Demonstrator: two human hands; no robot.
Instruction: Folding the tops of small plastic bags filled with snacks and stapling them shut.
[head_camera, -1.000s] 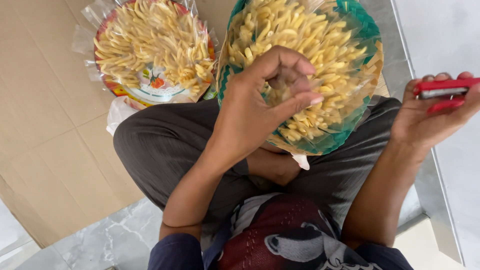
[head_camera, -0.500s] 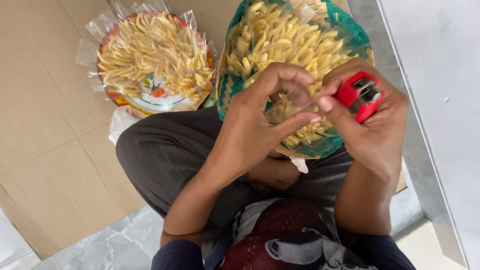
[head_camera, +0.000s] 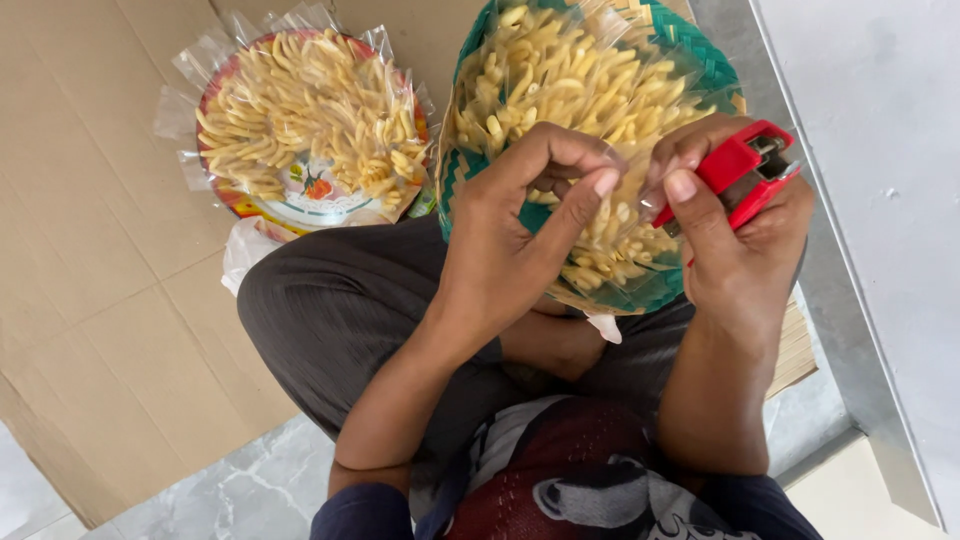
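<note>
Two packed plates of yellow snack sticks: one sealed plate lies left of the fingers; the left hand pinches the green plate's wrap, the right hand grips a red stapler — stapling seems underway; next, likely a squeeze.

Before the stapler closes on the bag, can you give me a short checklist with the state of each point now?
1. Left hand pinches the clear bag at its edge: ok.
2. Right hand has a grip on the red stapler: ok.
3. Stapler mouth sits over the pinched plastic: cannot tell, the fingers hide it.
4. Fingertips are out of the stapler mouth: cannot tell.
5. Green woven plate of yellow snacks rests on the lap: ok.
6. Second wrapped plate lies apart on the cardboard: ok.
</note>
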